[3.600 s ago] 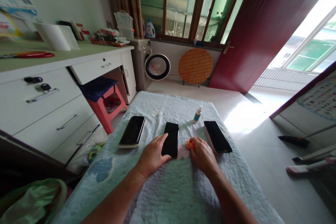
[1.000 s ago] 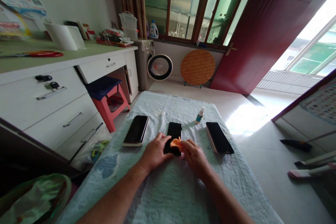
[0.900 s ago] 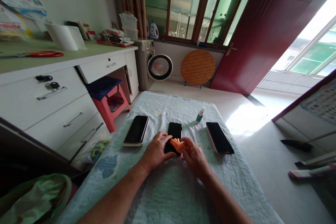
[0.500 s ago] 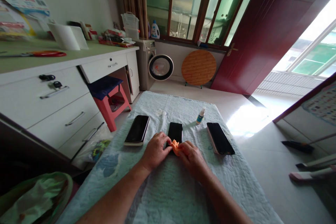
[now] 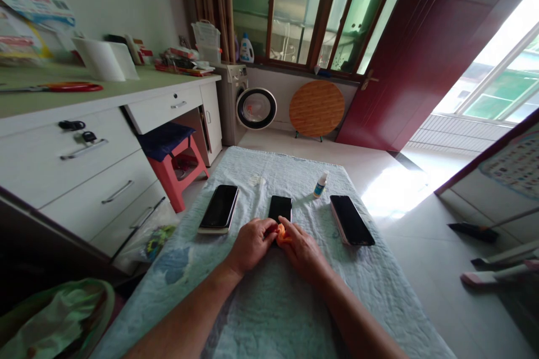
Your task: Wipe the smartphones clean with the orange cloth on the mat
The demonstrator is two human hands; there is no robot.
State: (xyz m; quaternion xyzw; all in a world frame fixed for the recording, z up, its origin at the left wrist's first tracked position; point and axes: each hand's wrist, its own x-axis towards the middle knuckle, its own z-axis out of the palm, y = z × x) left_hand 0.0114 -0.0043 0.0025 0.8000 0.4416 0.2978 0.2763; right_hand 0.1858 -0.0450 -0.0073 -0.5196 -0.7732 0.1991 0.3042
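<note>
A small crumpled orange cloth [image 5: 282, 234] is pinched between my two hands, over the near end of a black smartphone [image 5: 281, 207] lying flat. From the left, my left hand [image 5: 251, 244] grips it with closed thumb and fingers. My right hand [image 5: 304, 249] is closed on its other side, the index finger reaching over the top. Both hands hide the phone's lower part. To the left, a second phone [image 5: 221, 206] rests on a pale flat box or case. On the right lies a third phone [image 5: 351, 219], also on something pale. A small spray bottle [image 5: 320, 185] stands upright behind it.
All of this is on a table covered with a light blue quilted cloth [image 5: 252, 314]. A pink stool [image 5: 174, 165] and a white drawer desk [image 5: 84, 179] stand to the left. A bin [image 5: 107, 303] is at lower left, and a broom [image 5: 474, 231] lies to the right.
My right fingers have shifted up and over the orange cloth, which is now bunched smaller between the hands. My left hand has moved slightly right and down. The phones and bottle keep their places.
</note>
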